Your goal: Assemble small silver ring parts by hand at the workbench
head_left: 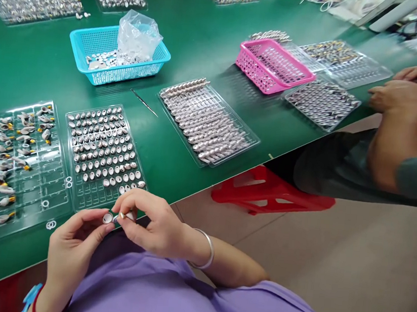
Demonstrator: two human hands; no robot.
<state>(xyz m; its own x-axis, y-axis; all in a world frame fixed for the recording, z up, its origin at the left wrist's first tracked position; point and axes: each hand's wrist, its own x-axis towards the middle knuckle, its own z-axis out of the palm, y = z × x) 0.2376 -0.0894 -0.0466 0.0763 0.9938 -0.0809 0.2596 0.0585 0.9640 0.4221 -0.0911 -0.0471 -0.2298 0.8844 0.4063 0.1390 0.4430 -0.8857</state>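
Purple garment (186, 297) nearest. Above it, at the edge of the bench (194, 40), the left hand (75, 236) pinches a white-faced round part (107, 218); the right hand (152, 224) grips a small pale piece (131, 216) beside it. Judged light, stiff, slippery; hold by outer rim.

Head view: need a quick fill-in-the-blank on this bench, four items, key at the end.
1. The left hand pinches a small round part between fingers and ____.
2. Of the blue basket and the pink basket, only the ____ one holds a clear plastic bag.
3. The silvery bangle is worn on the person's own ____ arm.
4. The plastic stool is coloured ____.

Missing words: thumb; blue; right; red.
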